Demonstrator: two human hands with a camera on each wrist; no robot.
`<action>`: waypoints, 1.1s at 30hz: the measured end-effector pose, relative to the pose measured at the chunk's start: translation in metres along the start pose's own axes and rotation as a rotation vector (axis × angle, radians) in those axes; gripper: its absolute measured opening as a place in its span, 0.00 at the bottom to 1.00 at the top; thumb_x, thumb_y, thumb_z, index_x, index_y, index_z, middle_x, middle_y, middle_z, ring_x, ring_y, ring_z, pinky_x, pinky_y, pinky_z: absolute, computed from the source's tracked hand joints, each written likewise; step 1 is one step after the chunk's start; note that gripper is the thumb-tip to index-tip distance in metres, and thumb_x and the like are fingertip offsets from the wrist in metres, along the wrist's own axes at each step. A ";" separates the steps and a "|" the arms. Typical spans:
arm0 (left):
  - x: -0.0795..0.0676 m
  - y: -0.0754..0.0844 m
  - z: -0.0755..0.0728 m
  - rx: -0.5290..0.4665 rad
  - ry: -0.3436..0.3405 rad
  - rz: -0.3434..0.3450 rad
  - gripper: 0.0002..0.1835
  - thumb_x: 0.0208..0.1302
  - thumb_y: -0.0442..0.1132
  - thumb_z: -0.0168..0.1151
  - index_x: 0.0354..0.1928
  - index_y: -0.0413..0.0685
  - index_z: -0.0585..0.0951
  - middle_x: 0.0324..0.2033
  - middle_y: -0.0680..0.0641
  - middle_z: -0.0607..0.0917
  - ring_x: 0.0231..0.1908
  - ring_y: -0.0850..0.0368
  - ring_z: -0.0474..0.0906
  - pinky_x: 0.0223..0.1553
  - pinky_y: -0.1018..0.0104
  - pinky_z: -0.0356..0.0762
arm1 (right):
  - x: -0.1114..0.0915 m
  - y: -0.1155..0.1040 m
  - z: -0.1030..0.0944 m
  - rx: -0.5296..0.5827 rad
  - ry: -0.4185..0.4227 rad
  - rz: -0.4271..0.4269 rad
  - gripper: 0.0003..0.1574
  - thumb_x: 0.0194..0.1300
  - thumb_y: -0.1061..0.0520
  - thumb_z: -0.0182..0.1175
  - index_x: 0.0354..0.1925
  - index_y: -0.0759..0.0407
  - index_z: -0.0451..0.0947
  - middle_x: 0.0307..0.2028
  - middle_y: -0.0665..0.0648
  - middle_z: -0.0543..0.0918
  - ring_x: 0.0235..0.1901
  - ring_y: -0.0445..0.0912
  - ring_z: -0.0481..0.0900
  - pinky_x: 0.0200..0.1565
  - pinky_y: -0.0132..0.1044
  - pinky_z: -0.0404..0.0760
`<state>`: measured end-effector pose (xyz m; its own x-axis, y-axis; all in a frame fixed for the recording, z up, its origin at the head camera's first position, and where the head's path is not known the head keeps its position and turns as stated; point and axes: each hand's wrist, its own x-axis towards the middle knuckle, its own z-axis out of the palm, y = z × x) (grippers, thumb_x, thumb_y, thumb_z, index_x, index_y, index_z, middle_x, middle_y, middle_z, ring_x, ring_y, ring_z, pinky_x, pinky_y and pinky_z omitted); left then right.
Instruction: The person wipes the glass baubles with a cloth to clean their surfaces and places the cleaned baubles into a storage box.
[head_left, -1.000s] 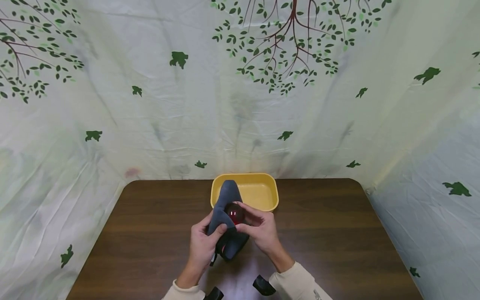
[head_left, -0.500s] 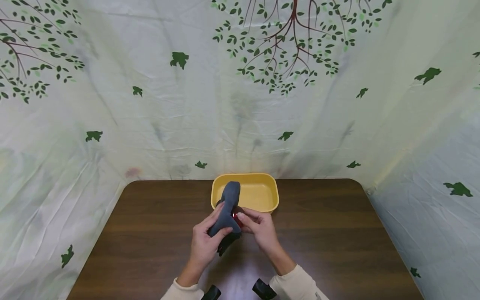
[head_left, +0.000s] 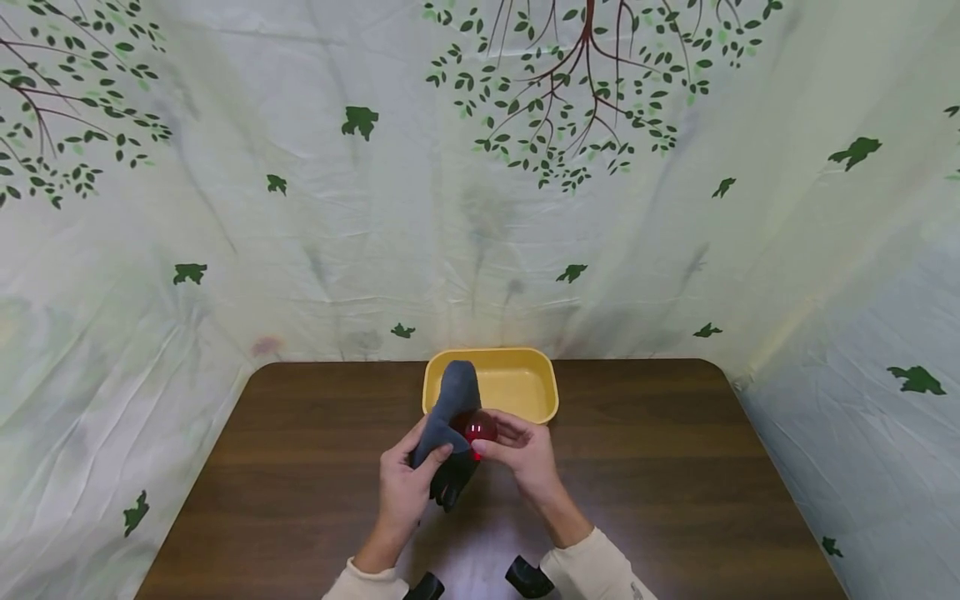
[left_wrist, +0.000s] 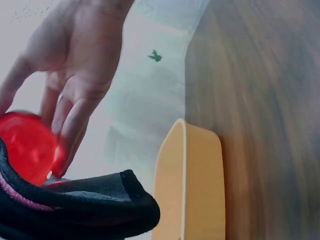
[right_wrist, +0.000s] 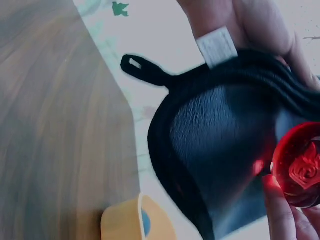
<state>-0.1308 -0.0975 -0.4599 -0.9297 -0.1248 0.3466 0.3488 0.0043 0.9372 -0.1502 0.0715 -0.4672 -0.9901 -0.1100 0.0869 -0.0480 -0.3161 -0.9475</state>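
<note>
My left hand (head_left: 405,479) grips a dark blue padded cloth (head_left: 453,404) by its near left side, thumb on top. Black edging, a hanging loop (right_wrist: 145,71) and a white tag (right_wrist: 217,47) show on it in the right wrist view. Pink lining appears along its rim in the left wrist view. Just right of the cloth, my right hand (head_left: 528,458) pinches a red see-through ball (head_left: 481,427) between thumb and fingers. A rose-like shape shows in the ball (right_wrist: 302,165) from the right wrist. Both things are held up over the table.
Behind the hands, a yellow tray (head_left: 525,408) stands at the far edge of the brown wooden table (head_left: 645,467). A patch of blue (right_wrist: 146,222) shows at the tray in the right wrist view. A leaf-printed curtain (head_left: 480,250) hangs close behind.
The ball was in the cloth's fold, then mostly hidden between cloth and fingers. Now it shows bright red at the cloth's right side. The cloth has turned and tilted in my left hand.
</note>
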 end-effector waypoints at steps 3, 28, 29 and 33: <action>0.002 0.000 -0.004 -0.026 0.068 -0.038 0.24 0.54 0.20 0.65 0.55 0.24 0.75 0.45 0.52 0.86 0.41 0.67 0.82 0.42 0.74 0.80 | 0.004 0.003 -0.005 -0.012 0.062 0.002 0.28 0.52 0.69 0.70 0.52 0.76 0.76 0.46 0.69 0.83 0.42 0.48 0.85 0.46 0.37 0.82; 0.014 -0.049 -0.090 0.456 0.086 0.196 0.28 0.48 0.23 0.71 0.55 0.43 0.82 0.53 0.42 0.82 0.54 0.74 0.72 0.52 0.86 0.66 | 0.052 0.035 -0.065 -0.253 0.258 -0.052 0.32 0.50 0.66 0.73 0.56 0.67 0.78 0.53 0.63 0.81 0.51 0.53 0.79 0.49 0.37 0.80; 0.014 -0.053 -0.093 0.483 0.084 0.217 0.28 0.48 0.23 0.72 0.54 0.44 0.82 0.53 0.42 0.82 0.55 0.72 0.72 0.53 0.86 0.65 | 0.053 0.037 -0.066 -0.252 0.258 -0.050 0.33 0.50 0.66 0.73 0.56 0.67 0.78 0.53 0.63 0.81 0.51 0.54 0.78 0.49 0.37 0.80; 0.015 -0.068 -0.101 0.570 0.059 0.293 0.27 0.44 0.23 0.74 0.51 0.42 0.84 0.51 0.42 0.83 0.56 0.55 0.75 0.57 0.85 0.62 | 0.060 0.045 -0.071 -0.253 0.257 -0.048 0.34 0.49 0.67 0.73 0.57 0.66 0.77 0.54 0.63 0.79 0.53 0.56 0.76 0.50 0.39 0.79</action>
<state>-0.1567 -0.1995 -0.5225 -0.7916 -0.0925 0.6041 0.4547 0.5712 0.6833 -0.2210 0.1178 -0.5270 -0.9852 0.1496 0.0834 -0.0945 -0.0681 -0.9932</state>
